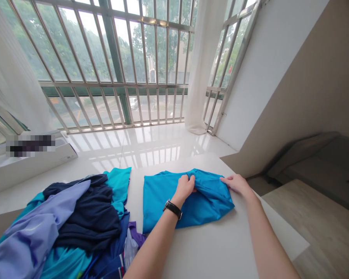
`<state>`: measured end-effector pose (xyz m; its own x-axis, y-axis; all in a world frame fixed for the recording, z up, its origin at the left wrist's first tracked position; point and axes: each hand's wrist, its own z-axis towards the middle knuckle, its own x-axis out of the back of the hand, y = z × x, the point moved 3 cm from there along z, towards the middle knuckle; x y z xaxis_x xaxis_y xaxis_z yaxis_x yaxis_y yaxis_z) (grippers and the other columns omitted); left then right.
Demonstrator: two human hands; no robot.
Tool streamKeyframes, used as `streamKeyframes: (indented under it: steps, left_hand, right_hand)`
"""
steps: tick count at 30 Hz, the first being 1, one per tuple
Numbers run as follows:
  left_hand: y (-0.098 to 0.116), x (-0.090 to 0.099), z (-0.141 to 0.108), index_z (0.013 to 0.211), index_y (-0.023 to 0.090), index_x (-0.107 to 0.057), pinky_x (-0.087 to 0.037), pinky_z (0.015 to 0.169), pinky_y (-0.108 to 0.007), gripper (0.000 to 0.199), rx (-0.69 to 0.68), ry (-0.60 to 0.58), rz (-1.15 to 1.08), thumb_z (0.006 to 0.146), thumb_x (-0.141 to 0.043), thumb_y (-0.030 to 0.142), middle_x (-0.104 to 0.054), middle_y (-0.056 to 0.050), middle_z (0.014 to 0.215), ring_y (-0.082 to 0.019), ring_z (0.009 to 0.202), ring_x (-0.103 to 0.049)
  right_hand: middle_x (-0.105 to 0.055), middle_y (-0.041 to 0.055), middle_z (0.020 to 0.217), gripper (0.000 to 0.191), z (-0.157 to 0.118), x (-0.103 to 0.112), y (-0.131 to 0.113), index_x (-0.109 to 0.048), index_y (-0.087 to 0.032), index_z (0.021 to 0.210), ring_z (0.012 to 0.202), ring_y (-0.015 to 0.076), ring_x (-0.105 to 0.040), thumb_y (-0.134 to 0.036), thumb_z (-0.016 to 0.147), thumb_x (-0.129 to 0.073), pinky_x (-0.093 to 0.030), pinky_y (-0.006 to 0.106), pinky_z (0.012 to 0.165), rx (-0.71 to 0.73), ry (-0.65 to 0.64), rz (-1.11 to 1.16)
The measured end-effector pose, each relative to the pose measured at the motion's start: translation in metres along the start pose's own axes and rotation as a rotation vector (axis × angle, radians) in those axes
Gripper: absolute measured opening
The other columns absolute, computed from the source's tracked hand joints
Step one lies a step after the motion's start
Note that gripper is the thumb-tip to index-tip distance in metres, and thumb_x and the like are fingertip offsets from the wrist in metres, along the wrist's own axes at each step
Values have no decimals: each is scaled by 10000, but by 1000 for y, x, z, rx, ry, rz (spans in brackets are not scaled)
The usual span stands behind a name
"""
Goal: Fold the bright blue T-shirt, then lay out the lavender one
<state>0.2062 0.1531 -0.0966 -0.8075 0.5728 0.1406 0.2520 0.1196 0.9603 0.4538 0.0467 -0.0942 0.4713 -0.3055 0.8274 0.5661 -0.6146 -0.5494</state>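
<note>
A bright blue garment (165, 197) lies on the white ledge in front of me, roughly a folded rectangle with creases on its right half. My left hand (186, 186), with a black-strapped watch (172, 209) on the wrist, has its fingers closed on the fabric near the upper middle. At the garment's right edge, my right hand (237, 183) pinches the cloth between thumb and fingers. The exact kind of garment cannot be made out. Left of it spreads a heap of loose clothes, with a dark navy garment (90, 213), a lavender one (40, 228) and a teal one (119, 186).
Beyond the white ledge (221, 248) stands a barred window (133, 85) with a white curtain (202, 69). A long white box (65, 152) sits at the far left. To the right, past the ledge's edge, are a wall (267, 66) and a lower wooden surface (317, 217).
</note>
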Motion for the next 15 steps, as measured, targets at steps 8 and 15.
streamKeyframes:
  steps: [8, 15]
  left_hand:
    - [2, 0, -2, 764, 181, -499, -600, 619, -308, 260, 18, -23, -22, 917, -515, 392, -664, -80, 902, -209, 722, -707]
    - [1, 1, 0, 732, 184, -505, -595, 630, -275, 291, -5, -39, -9, 910, -533, 413, -670, -70, 900, -195, 757, -697]
  right_hand:
    - [-616, 8, 543, 346, 4, -2, -8, -548, -209, 563, 563, 177, -579, -518, 671, -660, -393, 266, 511, 72, 38, 65]
    - [-584, -12, 554, 451, -11, 0, -11, -639, -184, 875, 511, 157, -541, -563, 644, -723, -352, 249, 433, -77, -200, 370]
